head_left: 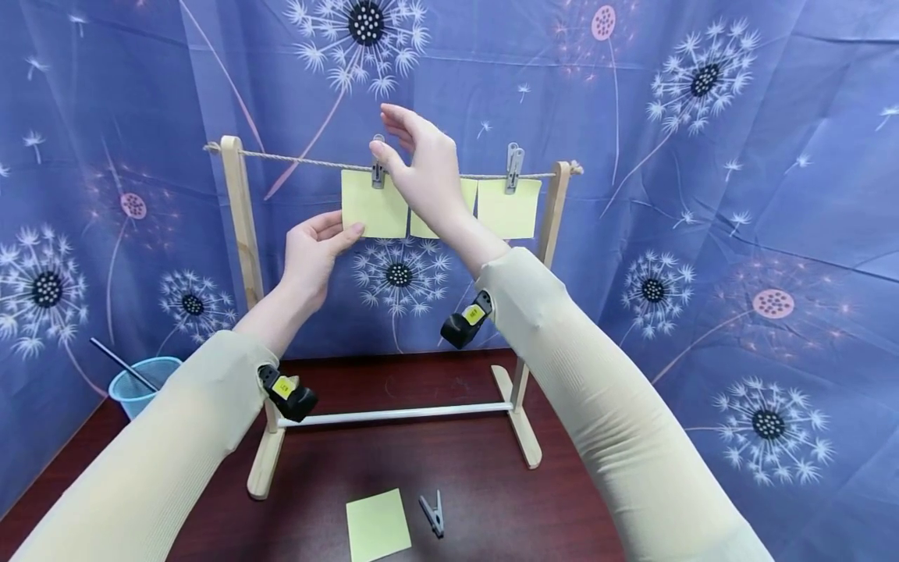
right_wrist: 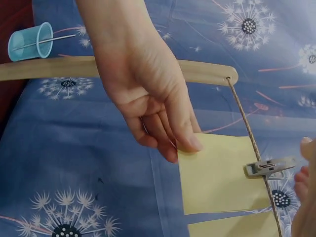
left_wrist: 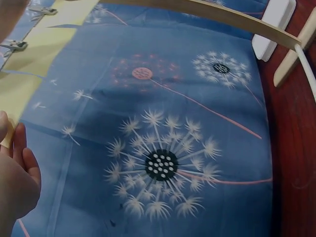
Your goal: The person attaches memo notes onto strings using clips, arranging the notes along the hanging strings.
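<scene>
A yellow sticky note (head_left: 372,204) hangs from the rope (head_left: 302,160) under a grey clothespin (right_wrist: 266,167). My left hand (head_left: 312,254) pinches its lower left corner between thumb and fingers, as the right wrist view also shows. Beside the clothespin is my right hand (head_left: 428,160), fingers extended and thumb apart from them; in the right wrist view a small gap separates its fingertips from the clothespin. A second note (head_left: 468,195), partly hidden behind my right hand, and a third note (head_left: 509,209) with its own clothespin (head_left: 514,168) hang to the right.
A wooden stand (head_left: 242,218) with a white crossbar (head_left: 400,412) holds up the rope. On the dark red table (head_left: 316,468) lie another yellow note (head_left: 378,524) and a loose grey clothespin (head_left: 432,513). A blue cup (head_left: 133,390) with a thin stick stands at left. Patterned blue cloth (head_left: 702,195) hangs behind.
</scene>
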The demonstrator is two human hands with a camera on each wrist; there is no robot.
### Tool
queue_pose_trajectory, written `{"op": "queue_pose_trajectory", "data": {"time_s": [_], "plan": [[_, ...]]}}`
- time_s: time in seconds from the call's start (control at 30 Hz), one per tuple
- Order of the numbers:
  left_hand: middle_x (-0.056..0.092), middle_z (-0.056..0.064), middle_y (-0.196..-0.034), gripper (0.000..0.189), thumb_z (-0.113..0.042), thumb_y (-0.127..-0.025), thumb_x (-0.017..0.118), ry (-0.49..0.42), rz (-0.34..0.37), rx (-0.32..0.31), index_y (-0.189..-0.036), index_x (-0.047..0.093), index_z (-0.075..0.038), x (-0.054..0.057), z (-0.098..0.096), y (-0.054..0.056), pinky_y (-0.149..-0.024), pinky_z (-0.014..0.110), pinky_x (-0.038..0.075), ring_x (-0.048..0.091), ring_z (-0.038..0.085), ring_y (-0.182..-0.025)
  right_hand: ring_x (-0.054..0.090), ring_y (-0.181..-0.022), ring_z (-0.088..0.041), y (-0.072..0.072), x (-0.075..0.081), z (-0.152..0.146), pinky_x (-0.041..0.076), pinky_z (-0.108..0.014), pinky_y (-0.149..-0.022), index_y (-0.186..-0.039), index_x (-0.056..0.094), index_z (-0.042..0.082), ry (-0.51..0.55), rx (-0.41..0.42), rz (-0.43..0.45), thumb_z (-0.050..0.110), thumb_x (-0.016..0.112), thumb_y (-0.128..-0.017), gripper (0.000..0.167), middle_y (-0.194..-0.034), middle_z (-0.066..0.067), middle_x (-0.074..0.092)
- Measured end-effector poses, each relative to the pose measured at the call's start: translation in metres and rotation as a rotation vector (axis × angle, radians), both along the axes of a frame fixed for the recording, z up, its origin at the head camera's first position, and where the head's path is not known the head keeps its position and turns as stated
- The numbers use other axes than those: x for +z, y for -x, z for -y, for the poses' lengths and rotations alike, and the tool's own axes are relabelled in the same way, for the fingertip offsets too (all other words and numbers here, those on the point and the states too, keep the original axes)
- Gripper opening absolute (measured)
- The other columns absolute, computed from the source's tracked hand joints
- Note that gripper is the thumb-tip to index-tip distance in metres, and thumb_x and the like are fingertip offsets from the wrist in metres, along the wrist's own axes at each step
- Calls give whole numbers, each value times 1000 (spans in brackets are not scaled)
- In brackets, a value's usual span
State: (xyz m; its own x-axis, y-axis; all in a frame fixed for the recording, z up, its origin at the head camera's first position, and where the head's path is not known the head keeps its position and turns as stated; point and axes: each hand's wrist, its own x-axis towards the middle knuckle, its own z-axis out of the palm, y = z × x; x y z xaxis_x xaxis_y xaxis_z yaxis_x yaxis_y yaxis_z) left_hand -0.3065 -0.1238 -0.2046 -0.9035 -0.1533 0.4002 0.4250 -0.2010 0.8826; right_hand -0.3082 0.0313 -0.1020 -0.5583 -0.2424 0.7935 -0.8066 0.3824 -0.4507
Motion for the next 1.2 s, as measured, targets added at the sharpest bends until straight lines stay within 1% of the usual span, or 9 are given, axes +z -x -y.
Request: {"op": "queue_pose_trajectory", "data": {"time_s": [0.23,0.3,0.4,0.5,0.6,0.7,0.87,1.07,1.2], "plan": [[72,-18,-76,17,-5,-89,69,60,16,-19,-104,67,-13,-25,6,-2,-76,16,50,67,-3,-76,65,-107,-23,-10,-28,-11,47,-17,-96,-120,61,-8,106,119,-137,1,62,-93,28,-114,-20,67],[71,-19,-77,18,-6,-90,68,91,21,-29,-108,67,-10,-33,6,-4,-78,18,50,67,-3,-77,66,-102,-25,-12,-39,-15,49,-19,-93,-116,62,-9,123,131,-157,-1,62,-92,25,-110,-21,68],[70,-21,-82,32,-9,-92,67,193,57,-59,-122,63,0,-45,8,-6,-86,21,49,67,-4,-82,66,-96,-28,-11,-57,-22,51,-21,-90,-113,62,-10,128,123,-169,-2,62,-91,23,-107,-23,68],[74,-6,-104,46,-14,-93,66,354,127,-115,-134,55,3,-57,10,-10,-102,31,45,66,0,-94,67,-93,-29,-8,-79,-29,52,-24,-88,-111,63,-10,113,95,-165,0,61,-92,22,-105,-22,69],[65,12,-128,51,-17,-93,66,510,197,-196,-138,52,0,-72,12,-14,-105,37,42,63,13,-112,68,-90,-30,-5,-101,-37,54,-27,-86,-109,63,-9,98,76,-144,1,61,-92,20,-103,-22,70],[59,20,-135,53,-20,-92,67,617,246,-272,-139,51,-1,-90,14,-17,-102,38,44,57,28,-123,69,-88,-30,-3,-122,-43,55,-30,-84,-107,65,-8,91,67,-97,2,62,-91,19,-102,-22,71],[60,22,-132,59,-19,-90,69,725,303,-359,-140,47,3,-117,14,-23,-99,43,46,56,34,-123,70,-86,-30,-5,-156,-52,56,-31,-82,-104,67,-6,72,82,17,4,63,-92,16,-100,-21,72],[59,27,-129,61,-13,-86,73,754,293,-466,-137,47,9,-151,12,-35,-98,43,50,59,39,-118,70,-83,-31,-12,-199,-64,53,-24,-71,-104,68,-3,-3,141,205,9,64,-93,17,-97,-19,73],[60,26,-127,60,-13,-84,75,767,291,-495,-134,51,9,-173,10,-46,-96,44,51,61,37,-114,68,-80,-19,-18,-227,-72,50,-22,-70,-105,68,-3,-28,183,345,10,64,-93,18,-96,-20,73]]}}
